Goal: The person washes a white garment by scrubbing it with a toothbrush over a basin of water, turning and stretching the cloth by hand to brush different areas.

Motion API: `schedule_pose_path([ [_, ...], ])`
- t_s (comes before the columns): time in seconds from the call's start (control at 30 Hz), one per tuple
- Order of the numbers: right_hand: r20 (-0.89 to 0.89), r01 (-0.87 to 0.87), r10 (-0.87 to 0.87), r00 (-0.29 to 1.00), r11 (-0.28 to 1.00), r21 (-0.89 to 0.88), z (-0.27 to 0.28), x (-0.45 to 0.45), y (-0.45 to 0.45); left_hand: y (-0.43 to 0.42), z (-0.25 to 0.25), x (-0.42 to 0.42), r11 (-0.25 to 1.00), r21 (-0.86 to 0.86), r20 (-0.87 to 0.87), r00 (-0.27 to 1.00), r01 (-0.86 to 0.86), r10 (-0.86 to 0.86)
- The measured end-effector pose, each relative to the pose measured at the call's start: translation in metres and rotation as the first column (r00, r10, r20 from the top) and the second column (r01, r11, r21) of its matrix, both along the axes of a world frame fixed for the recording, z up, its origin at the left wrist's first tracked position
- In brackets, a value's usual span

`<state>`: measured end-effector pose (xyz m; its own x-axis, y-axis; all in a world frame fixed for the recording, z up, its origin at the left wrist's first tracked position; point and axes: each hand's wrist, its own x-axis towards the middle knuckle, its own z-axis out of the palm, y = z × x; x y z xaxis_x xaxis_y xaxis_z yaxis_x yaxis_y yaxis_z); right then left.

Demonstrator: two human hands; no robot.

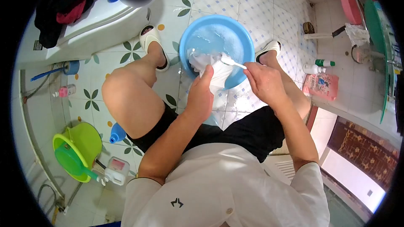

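Between the person's feet stands a round blue basin with water in it. My left hand is closed on a white cloth at the basin's near rim, and part of the wet cloth hangs inside the basin. My right hand grips the handle of a small white brush. The brush's head lies against the upper edge of the cloth; its bristles are hidden.
A white tub with dark clothes is at upper left. A green bucket, a white jug and a blue bottle stand at left. Bottles and a pink packet lie at right.
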<state>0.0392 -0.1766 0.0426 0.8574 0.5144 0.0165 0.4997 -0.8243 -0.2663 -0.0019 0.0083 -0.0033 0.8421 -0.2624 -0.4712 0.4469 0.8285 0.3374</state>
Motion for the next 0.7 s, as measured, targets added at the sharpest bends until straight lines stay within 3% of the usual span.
schedule_pose_path([
  [0.1,0.030,-0.103,0.102,0.994,0.995,0.005,0.019,0.008,0.002,-0.002,-0.002,-0.001,0.999,0.039,-0.016,0.999,0.028,-0.028],
  [0.17,0.042,-0.202,0.206,0.978,0.975,-0.094,0.024,0.013,0.005,-0.002,0.001,-0.001,0.998,0.038,-0.039,0.998,0.052,-0.051],
  [0.53,0.037,-0.255,0.260,0.965,0.962,-0.093,0.015,0.030,-0.016,0.002,-0.003,-0.003,0.993,0.107,-0.036,0.998,0.058,-0.054],
  [0.63,0.002,-0.242,0.246,0.969,0.953,-0.184,0.017,0.032,-0.019,0.000,-0.003,-0.002,0.994,0.097,-0.060,0.997,0.059,-0.053],
  [0.7,0.008,-0.308,0.311,0.950,0.945,-0.105,0.017,0.028,-0.012,-0.003,-0.003,-0.003,0.994,0.071,-0.080,0.994,0.081,-0.075],
])
